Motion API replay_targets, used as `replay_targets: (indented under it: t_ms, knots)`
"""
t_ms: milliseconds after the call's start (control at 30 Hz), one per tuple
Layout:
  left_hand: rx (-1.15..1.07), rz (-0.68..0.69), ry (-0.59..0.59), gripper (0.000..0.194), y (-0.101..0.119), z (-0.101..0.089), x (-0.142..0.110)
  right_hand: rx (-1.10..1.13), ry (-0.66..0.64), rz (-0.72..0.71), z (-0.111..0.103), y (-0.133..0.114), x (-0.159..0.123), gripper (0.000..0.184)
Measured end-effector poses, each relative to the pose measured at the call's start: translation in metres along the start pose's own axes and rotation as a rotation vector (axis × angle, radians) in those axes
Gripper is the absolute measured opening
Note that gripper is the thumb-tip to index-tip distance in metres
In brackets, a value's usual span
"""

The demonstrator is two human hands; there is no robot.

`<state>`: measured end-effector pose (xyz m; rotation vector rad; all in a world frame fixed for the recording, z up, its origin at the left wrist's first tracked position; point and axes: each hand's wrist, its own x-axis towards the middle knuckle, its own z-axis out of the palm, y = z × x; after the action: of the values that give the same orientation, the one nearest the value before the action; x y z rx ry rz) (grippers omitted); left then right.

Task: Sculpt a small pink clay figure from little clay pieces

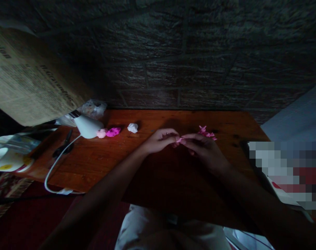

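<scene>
A small piece of pink modelling clay [179, 140] is pinched between both hands above the wooden table. My left hand [161, 140] grips its left side between thumb and fingers. My right hand [203, 149] holds the other side with its fingertips. Just beyond the right hand lie small pink shaped clay pieces [206, 132], partly hidden by that hand. Further left on the table are a white lump of clay [133, 127], a magenta lump [113, 132] and a pale pink lump [101, 133].
A lamp with a white base [88, 125] and a newsprint-patterned shade [40, 76] stands at the left, its white cable [50, 173] looping over the table edge. Dark scissors [64, 147], a clear plastic bag [92, 108] and a white cup [4, 159] are nearby. A stone-patterned wall [158, 69] rises behind.
</scene>
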<state>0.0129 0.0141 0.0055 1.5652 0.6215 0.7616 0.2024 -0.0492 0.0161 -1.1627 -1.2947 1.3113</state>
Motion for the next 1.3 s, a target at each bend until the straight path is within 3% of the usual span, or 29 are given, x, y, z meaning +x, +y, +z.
replay_targets:
  t_ms: [200, 500, 733, 967, 1033, 1167, 1300]
  knots:
    - [-0.037, -0.010, 0.037, 0.014, -0.002, 0.002, 0.000, -0.161, -0.060, -0.270, -0.002, 0.005, -0.004, 0.026]
    - [0.152, 0.085, -0.012, 0.017, 0.002, 0.006, -0.004, -0.398, 0.017, -0.376, -0.004, 0.008, -0.003, 0.021]
    - [0.398, 0.133, 0.000, 0.016, 0.005, 0.003, -0.004, -0.429, -0.004, -0.304, 0.000, 0.003, -0.005, 0.025]
    - [0.489, 0.165, 0.064, 0.017, 0.008, 0.002, -0.001, -0.304, 0.092, -0.258, 0.010, 0.005, -0.010, 0.027]
    - [0.511, 0.153, 0.124, 0.018, 0.005, -0.005, 0.000, -0.295, 0.128, -0.262, 0.009, 0.003, -0.011, 0.028]
    - [0.526, 0.108, 0.354, 0.022, -0.003, -0.029, 0.000, -0.238, 0.179, -0.206, 0.004, 0.002, -0.009, 0.031]
    - [0.659, 0.116, 0.263, 0.012, -0.005, -0.039, -0.003, -0.223, 0.084, -0.118, 0.003, 0.004, -0.007, 0.038]
